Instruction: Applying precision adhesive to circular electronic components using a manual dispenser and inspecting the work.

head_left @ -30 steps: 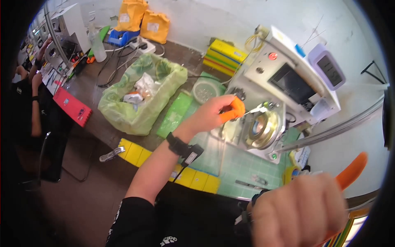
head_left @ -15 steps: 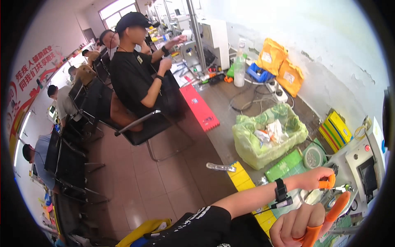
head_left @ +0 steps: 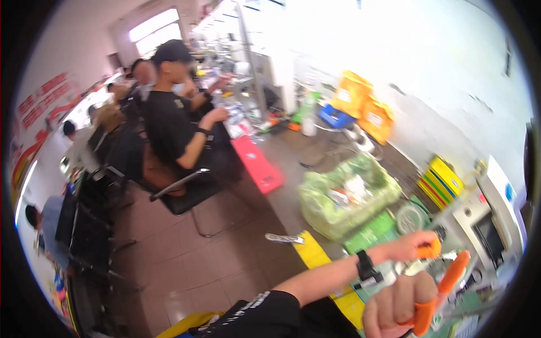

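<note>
My left hand [head_left: 418,246] reaches across the bench with its fingers curled in, an orange finger cot showing at the tips. It is closed beside a small dark knob [head_left: 439,231] on the front of a grey-white machine [head_left: 472,217]; anything inside its grip is hidden. Nearer to me, my right hand [head_left: 401,304] has several fingers folded together and one finger in an orange cot [head_left: 453,271] pointing up toward the machine. A second orange cot [head_left: 424,316] covers another finger. What those folded fingers hold, if anything, I cannot see.
A bin lined with a green bag [head_left: 327,211] holds crumpled waste. Next to it are a green mat [head_left: 372,232], a round dish [head_left: 411,218] and a striped yellow block [head_left: 441,182]. A metal-looking tool [head_left: 283,239] juts over the bench edge. A co-worker [head_left: 169,112] sits further along.
The whole view has shifted, so the bench and both hands appear further left, and it is blurrier. Both hands keep about the same pose beside the machine.
</note>
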The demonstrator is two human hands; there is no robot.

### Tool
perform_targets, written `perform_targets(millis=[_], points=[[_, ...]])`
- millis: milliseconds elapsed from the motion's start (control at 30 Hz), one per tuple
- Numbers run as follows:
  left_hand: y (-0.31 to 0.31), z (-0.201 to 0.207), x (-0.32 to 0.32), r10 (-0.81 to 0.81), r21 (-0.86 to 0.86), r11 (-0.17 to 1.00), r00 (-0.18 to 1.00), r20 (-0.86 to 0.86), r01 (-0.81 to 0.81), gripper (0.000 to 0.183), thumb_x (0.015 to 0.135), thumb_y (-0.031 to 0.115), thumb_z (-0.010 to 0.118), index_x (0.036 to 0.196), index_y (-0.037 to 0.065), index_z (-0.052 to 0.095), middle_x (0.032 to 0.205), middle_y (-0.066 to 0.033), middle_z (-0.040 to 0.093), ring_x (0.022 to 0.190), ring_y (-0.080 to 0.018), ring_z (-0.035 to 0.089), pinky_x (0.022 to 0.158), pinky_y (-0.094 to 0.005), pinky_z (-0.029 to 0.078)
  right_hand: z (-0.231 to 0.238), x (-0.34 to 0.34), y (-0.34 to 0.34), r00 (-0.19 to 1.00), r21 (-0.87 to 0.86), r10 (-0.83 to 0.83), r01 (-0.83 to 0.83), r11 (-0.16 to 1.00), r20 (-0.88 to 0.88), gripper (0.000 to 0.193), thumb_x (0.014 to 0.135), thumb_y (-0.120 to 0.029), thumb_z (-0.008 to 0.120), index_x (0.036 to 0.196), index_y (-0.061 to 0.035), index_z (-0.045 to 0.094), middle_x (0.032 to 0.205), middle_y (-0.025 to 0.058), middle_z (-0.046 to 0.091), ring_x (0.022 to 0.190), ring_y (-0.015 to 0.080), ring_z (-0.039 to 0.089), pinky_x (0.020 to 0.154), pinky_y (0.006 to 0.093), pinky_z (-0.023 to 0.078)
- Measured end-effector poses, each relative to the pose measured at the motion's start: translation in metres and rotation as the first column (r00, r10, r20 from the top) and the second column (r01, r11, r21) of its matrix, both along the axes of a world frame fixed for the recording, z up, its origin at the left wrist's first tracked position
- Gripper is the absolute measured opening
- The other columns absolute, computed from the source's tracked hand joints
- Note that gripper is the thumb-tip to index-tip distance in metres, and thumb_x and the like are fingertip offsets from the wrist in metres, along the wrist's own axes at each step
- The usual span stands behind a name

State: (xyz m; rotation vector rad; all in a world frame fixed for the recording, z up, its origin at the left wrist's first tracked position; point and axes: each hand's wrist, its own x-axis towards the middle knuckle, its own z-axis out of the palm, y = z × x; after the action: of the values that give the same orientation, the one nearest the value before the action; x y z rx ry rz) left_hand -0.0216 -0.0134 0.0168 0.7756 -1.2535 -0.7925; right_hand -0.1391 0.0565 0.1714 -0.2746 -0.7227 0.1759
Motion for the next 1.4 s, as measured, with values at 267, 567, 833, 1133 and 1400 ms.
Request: perform_targets(millis=[267, 567, 833, 1133, 1400], points=[[0.020, -0.023, 0.043, 0.070, 0.122, 0.989, 0.990, 0.119, -0.085, 0.026, 0.097, 0.006, 0.069, 0.122, 0.003, 0.063, 0.116, -0.0072, 0.066, 0.107, -0.0168, 0.064, 0.092, -0.0306, 0.052, -0.035, 0.002, -0.021, 0.749, -0.694, -0.612, 0.298, 0.655, -0.256, 0.078, 0.104, -0.007, 0.058, 0.165, -0.0141, 0.010, 0.103, 0.0098, 0.067, 0.073, 0.0101, 0.061, 0.062, 0.0236, 0.049], [0.012, -0.044, -0.005, 0.217, 0.114, 0.972, 0.971, -0.101, -0.205, 0.038, 0.100, 0.021, 0.061, 0.134, 0.003, 0.055, 0.124, -0.0094, 0.062, 0.118, -0.0202, 0.058, 0.103, -0.0371, 0.046, -0.073, -0.014, -0.091, 0.467, -0.847, -0.865, 0.522, 0.103, 0.183, 0.028, 0.104, -0.020, 0.059, 0.127, -0.0036, 0.064, 0.090, 0.0049, 0.069, 0.077, 0.0102, 0.067, 0.070, 0.0263, 0.055], [0.016, -0.020, 0.031, 0.187, 0.012, 0.981, 0.965, 0.185, -0.193, 0.008, 0.097, 0.008, 0.065, 0.097, 0.000, 0.062, 0.099, -0.0041, 0.060, 0.089, -0.0119, 0.055, 0.082, -0.0246, 0.043, -0.022, -0.125, -0.075, 0.626, -0.606, -0.485, 0.764, 0.224, 0.611, 0.038, 0.107, -0.030, 0.057, 0.092, 0.0024, 0.070, 0.072, 0.0117, 0.064, 0.046, 0.0212, 0.058, 0.045, 0.0317, 0.044], [0.019, -0.006, 0.017, 0.231, 0.046, 0.970, 0.961, 0.152, -0.240, 0.008, 0.098, 0.008, 0.065, 0.098, 0.000, 0.064, 0.101, -0.0026, 0.062, 0.089, -0.0113, 0.057, 0.082, -0.0252, 0.046, 0.086, -0.249, -0.083, 0.339, 0.053, -0.656, 0.864, 0.501, 0.675, 0.053, 0.109, -0.047, 0.045, 0.070, -0.0121, 0.050, 0.049, -0.0020, 0.033, 0.035, 0.0105, 0.033, 0.037, 0.0275, 0.026], [0.029, -0.013, 0.032, 0.191, 0.096, 0.974, 0.974, 0.122, -0.203, 0.006, 0.098, 0.007, 0.067, 0.102, 0.002, 0.066, 0.104, -0.0026, 0.066, 0.095, -0.0110, 0.060, 0.088, -0.0269, 0.048, 0.066, -0.151, -0.036, 0.593, -0.646, -0.596, 0.747, 0.156, 0.542, 0.017, 0.095, -0.018, 0.076, 0.096, -0.0028, 0.069, 0.077, 0.0125, 0.061, 0.046, 0.0186, 0.056, 0.042, 0.0243, 0.040]])
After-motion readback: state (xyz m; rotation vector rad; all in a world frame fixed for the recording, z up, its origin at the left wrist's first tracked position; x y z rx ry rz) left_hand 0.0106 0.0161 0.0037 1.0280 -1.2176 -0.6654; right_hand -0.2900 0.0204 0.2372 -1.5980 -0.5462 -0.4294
